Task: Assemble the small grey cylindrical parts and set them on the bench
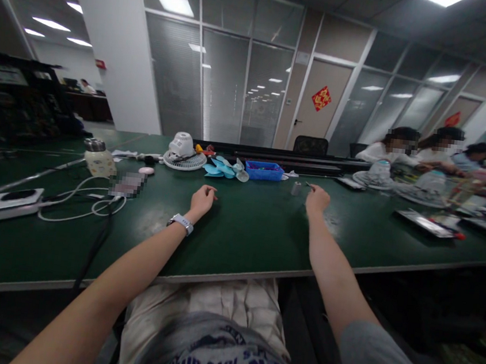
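Note:
My left hand rests on the green table, its fingers curled in and nothing showing between them. Farther right, my right hand pinches a small, thin, dark piece, too small to name. Just left of that hand a small grey cylinder stands upright on the table. Beyond my hands, a blue tray holds small parts I cannot make out. Light-blue fan blades lie beside the tray. To their left is a white fan head on its round grille.
At left are a patterned bottle, a white power strip, looped white cable and a pink round object. At right lie more fan parts and a flat tray. Several people sit beyond.

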The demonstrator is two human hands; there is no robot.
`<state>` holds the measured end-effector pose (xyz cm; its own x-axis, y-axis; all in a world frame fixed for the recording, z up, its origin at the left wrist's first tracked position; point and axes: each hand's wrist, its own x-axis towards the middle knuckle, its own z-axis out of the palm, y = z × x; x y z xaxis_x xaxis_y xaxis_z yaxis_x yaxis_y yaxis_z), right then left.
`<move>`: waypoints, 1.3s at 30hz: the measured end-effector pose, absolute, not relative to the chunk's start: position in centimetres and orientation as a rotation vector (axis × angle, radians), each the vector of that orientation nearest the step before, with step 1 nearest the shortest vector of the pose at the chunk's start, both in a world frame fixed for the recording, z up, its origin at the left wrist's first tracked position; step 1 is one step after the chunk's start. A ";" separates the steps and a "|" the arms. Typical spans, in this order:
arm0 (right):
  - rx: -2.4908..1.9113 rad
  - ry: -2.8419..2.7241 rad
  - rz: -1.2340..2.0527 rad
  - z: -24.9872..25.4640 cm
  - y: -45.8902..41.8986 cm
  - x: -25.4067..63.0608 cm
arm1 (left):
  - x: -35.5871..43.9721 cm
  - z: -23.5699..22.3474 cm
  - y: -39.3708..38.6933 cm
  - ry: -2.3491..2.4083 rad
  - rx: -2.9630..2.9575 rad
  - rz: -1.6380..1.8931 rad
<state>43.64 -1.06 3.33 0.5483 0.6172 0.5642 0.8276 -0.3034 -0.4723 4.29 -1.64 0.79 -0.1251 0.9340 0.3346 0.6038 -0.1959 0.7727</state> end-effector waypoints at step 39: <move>-1.106 -1.957 0.301 0.7 -4.1 20.1 | 5.3 1.7 -2.9 1.466 2.165 1.508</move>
